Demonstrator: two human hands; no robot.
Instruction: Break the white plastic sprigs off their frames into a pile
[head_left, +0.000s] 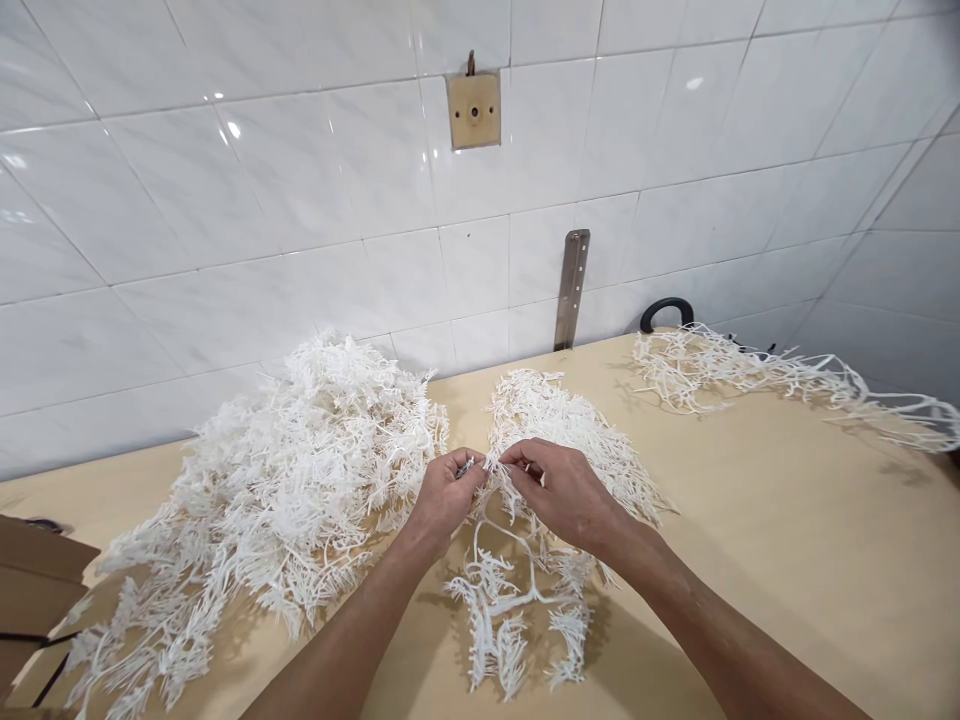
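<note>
A white artificial plant branch (517,603) hangs below my two hands, its thin stems forking into feathery tufts. My left hand (448,490) is closed around the upper end of the branch; a small grey bit shows between its fingers, too small to name. Close on its right, my right hand (559,490) pinches a tuft of the same branch between thumb and fingers. Behind my right hand lies a smaller heap of white sprigs (555,415). To the left of my left hand spreads a large pile of white artificial foliage (300,460).
Bare white stems (757,372) lie at the table's (787,520) back right, by a black curved handle (667,312). A metal bracket (573,290) stands against the tiled wall (285,180), under a yellowed wall plate (475,110). At the left edge is a cardboard box (37,570).
</note>
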